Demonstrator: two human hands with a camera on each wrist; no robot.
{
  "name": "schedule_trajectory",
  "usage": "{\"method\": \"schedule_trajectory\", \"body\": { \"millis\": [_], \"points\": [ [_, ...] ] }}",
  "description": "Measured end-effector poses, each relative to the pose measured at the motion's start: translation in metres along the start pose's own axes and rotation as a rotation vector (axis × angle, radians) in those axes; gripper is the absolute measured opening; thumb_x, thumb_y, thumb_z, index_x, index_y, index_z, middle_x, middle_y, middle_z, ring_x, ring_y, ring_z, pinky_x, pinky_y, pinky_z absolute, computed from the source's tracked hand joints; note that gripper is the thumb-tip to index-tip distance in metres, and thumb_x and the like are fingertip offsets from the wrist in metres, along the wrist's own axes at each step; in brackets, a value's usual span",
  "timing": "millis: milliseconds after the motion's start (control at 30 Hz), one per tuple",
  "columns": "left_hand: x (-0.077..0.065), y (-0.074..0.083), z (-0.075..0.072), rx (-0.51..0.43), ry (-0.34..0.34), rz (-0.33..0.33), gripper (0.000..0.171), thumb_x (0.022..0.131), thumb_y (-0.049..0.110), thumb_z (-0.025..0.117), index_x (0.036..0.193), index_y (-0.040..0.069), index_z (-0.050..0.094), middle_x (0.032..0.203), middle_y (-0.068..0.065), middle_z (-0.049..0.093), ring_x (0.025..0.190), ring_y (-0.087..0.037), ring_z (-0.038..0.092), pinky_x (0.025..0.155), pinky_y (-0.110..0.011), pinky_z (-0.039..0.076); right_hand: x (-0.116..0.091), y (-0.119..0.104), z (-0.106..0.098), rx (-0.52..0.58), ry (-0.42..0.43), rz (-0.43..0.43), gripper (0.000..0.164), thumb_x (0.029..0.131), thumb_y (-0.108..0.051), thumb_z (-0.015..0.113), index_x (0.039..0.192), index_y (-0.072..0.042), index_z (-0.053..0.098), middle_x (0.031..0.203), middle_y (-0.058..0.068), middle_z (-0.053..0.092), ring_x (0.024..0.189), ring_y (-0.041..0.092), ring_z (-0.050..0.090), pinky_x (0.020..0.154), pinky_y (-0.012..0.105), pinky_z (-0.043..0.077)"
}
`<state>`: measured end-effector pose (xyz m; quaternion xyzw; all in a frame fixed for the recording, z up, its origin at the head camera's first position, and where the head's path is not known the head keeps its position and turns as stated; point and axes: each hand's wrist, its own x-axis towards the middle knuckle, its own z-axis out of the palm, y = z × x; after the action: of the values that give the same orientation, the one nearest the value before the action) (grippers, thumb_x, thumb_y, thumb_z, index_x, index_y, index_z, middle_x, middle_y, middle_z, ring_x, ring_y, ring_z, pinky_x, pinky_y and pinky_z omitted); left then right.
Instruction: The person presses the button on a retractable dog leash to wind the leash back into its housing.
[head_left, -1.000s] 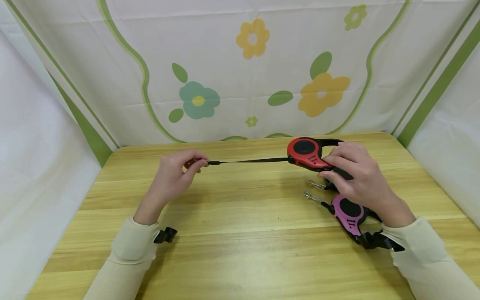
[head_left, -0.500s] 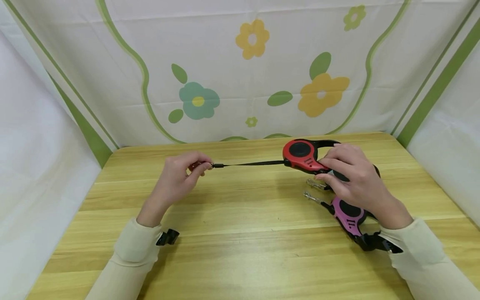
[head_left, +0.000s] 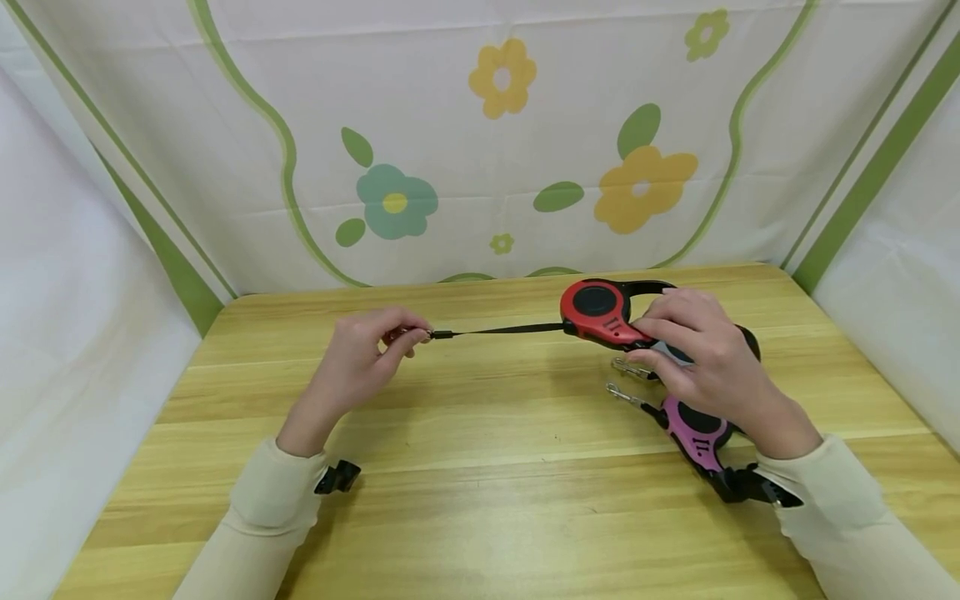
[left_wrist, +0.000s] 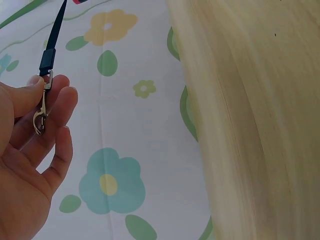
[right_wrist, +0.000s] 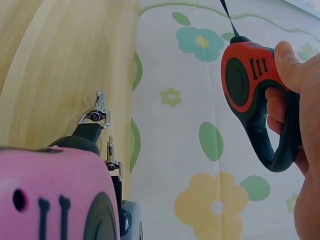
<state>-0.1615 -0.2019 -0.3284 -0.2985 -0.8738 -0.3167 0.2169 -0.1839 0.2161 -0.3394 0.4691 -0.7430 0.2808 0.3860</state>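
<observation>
My right hand (head_left: 701,358) grips a red and black retractable dog leash (head_left: 596,302) by its handle, above the table's right half. Out of its casing runs a black strap (head_left: 510,329), stretched nearly straight to the left. At the strap's far end, my left hand (head_left: 360,354) pinches the metal snap hook; in the left wrist view the hook (left_wrist: 42,112) lies along the fingers, under the thumb. Below the right hand, a pink retractable leash (head_left: 693,433) lies on the table. Behind it is a grey-blue leash (right_wrist: 132,220), mostly covered by the hand in the head view.
The wooden table (head_left: 480,500) ends at a white curtain (head_left: 450,108) with printed flowers along the back. White cloth also hangs at both sides. Snap hooks of the two lying leashes, one of them the pink leash's hook (head_left: 622,393), point left.
My right hand has moved left and slightly down with the red leash. The left hand has shifted a little right, so the strap between them is shorter.
</observation>
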Motion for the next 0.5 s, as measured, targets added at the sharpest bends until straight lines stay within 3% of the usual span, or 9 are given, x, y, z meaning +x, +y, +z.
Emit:
{"method": "schedule_trajectory", "body": {
  "millis": [500],
  "points": [
    [-0.0002, 0.0017, 0.0040, -0.034, -0.017, 0.031, 0.007, 0.096, 0.002, 0.076, 0.101, 0.008, 0.078, 0.084, 0.001, 0.075, 0.065, -0.007, 0.063, 0.060, -0.024, 0.055, 0.0020, -0.0052, 0.0022, 0.012, -0.015, 0.006, 0.052, 0.104, -0.044, 0.068, 0.091, 0.005, 0.078, 0.091, 0.016, 0.071, 0.093, 0.035, 0.063, 0.120, 0.027, 0.039]
  ]
}}
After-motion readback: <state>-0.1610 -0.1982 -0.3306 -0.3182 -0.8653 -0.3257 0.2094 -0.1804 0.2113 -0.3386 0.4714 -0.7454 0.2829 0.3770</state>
